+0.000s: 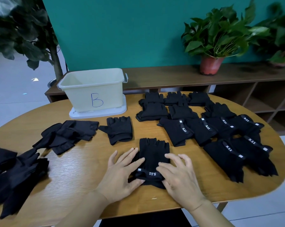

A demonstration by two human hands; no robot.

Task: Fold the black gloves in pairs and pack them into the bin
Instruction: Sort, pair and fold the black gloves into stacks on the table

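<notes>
Far left of frame: a pile (15, 174) of black gloves is lying loose at the table (92, 161) edge, partly running out of view. Just right of it, at centre left, a heap (68, 136) of unfolded gloves is lying apart from the pile.

Upper left of centre: the bin (82, 97), cream and marked "B", is standing upright on its lid (105, 112) at the table's far edge. Below it a single glove (119, 130) is lying flat, fingers pointing up-frame, its thumb tip close to the heap.

Lower centre: the left hand (122, 176) is resting open on the left edge of a glove (153, 153), fingers straight and spread, thumb pressing at the cuff's near edge. This glove is lying flat on the table, cuff toward the person, with a "5.11" tab showing. The right hand (179, 176) is pressing on the glove's right side with spread, slightly bent fingers, open and gripping nothing. Whether a second glove is lying beneath cannot be told.

Upper centre: folded stacks (154, 110) are sitting side by side near the far edge. Right of frame: rows (220, 128) of flat gloves are overlapping one another, tabs showing, reaching the lower right table edge.

Upper right: a pot (210, 64) with a plant is standing on a shelf (171, 76) behind the table.
</notes>
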